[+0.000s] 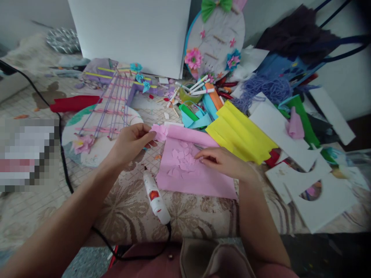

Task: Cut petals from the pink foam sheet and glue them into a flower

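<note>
My left hand (pixel 135 139) pinches a pink crepe-paper flower (pixel 160 132) by its left side, just left of a rolled-up pink strip. On the table lies a sheet of pink crepe paper (pixel 199 185), its far edge curled into that roll (pixel 189 134). Cut pink petals (pixel 184 156) are heaped on the sheet. My right hand (pixel 217 160) reaches over the heap, thumb and fingers drawn together at its right side; whether a petal is between them is hidden. Close to those fingers shows a thin metal tip (pixel 199 147). A white glue gun (pixel 155 197) rests left of the sheet.
Behind my left hand lies a guitar-shaped craft (pixel 107 112) strung with purple yarn. Yellow crepe paper (pixel 240 131), purple yarn (pixel 263 90) and white card offcuts (pixel 324 204) lie to the right. A decorated round board (pixel 216 42) stands at the back. The glue gun's black cord (pixel 65 166) runs left.
</note>
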Tool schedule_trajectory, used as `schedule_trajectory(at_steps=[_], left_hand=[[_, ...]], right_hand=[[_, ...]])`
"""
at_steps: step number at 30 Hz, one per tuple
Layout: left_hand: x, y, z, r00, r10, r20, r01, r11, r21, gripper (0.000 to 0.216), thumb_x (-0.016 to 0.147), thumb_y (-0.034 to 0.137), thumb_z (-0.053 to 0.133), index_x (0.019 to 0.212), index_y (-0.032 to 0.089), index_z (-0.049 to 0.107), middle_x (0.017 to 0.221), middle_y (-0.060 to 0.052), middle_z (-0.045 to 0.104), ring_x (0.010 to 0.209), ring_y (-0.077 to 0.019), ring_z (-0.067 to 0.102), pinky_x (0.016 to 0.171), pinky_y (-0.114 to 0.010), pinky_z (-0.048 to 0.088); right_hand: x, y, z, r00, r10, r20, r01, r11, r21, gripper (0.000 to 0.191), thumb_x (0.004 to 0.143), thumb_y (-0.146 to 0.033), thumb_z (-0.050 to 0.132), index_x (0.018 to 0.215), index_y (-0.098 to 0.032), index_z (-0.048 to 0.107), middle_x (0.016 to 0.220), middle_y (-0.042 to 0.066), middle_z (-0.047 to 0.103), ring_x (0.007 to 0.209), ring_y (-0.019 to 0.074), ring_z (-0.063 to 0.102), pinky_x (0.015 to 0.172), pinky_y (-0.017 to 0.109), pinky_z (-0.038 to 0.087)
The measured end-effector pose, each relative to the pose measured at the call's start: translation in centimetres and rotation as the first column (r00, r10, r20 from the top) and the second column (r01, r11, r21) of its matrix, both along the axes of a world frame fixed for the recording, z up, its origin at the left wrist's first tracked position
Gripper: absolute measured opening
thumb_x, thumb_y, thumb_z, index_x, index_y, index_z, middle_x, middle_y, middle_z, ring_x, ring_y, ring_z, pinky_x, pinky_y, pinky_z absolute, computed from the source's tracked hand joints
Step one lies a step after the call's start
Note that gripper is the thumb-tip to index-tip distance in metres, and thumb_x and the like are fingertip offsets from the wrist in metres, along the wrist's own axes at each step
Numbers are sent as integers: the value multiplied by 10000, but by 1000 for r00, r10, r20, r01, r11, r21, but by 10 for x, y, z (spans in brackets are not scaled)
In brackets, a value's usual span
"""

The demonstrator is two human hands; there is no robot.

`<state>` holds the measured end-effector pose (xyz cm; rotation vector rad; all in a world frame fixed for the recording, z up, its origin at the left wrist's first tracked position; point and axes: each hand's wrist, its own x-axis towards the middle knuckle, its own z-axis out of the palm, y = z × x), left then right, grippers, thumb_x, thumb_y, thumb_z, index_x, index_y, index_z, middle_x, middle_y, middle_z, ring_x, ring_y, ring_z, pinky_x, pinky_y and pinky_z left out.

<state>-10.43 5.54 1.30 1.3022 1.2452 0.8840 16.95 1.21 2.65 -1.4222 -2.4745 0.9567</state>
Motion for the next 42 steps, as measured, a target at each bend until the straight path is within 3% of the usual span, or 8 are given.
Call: schedule_trajectory(at_steps=[7, 14, 23, 33, 37, 42], left_hand=[[0, 1, 2, 1000, 11, -7, -11, 1000, -17, 165, 703, 302, 628, 726, 155, 557, 628, -11, 604, 575, -118, 578, 546, -224, 440], [0, 2, -6, 1000, -14, -15, 13, 1000, -14, 173, 723, 315, 617, 743, 151, 564, 632, -12, 614, 569, -106, 573, 531, -204, 422], [3, -1, -2, 998, -21, -51, 19, 1000, -24, 156, 729, 312, 604, 723, 166, 549, 597, -6, 604, 536, -107, 560, 488, -198, 400], [7, -4, 3, 999, -27, -30, 27, 999, -20, 155, 713, 300, 608, 707, 154, 553, 585, -7, 595, 544, -105, 550, 511, -203, 410], [10, -7, 7, 999, -16, -52, 13, 999, -46, 149, 710, 291, 607, 713, 154, 547, 579, -5, 592, 477, -85, 512, 427, -181, 359], [11, -9, 11, 998, -30, -63, 24, 996, -84, 130, 730, 285, 584, 721, 164, 536, 548, 4, 587, 384, -60, 439, 346, -168, 267]], right_hand=[[3, 1, -5, 998, -54, 27, 53, 998, 38, 298, 835, -143, 445, 1068, -224, 613, 1050, 23, 661, 908, 178, 606, 794, 301, 433], [-9, -1, -10, 994, -102, 46, 101, 995, 24, 176, 803, -208, 533, 968, -211, 594, 730, -6, 608, 643, 136, 545, 567, 239, 380], [-18, 1, -16, 996, -76, 55, 69, 991, 117, 101, 744, -96, 534, 782, -189, 541, 774, -11, 584, 717, 128, 527, 610, 237, 354], [-14, 0, -14, 999, -41, 13, 40, 996, 79, 204, 764, -82, 511, 917, -204, 568, 884, 15, 591, 769, 135, 540, 658, 244, 389], [-18, 0, -16, 998, -33, 47, 29, 995, 99, 167, 747, -73, 521, 846, -197, 572, 837, 6, 589, 764, 139, 536, 638, 244, 374], [-11, 3, -12, 991, -86, -100, 92, 994, 57, 97, 749, -99, 520, 768, -187, 556, 808, 4, 564, 683, 120, 516, 611, 238, 386]])
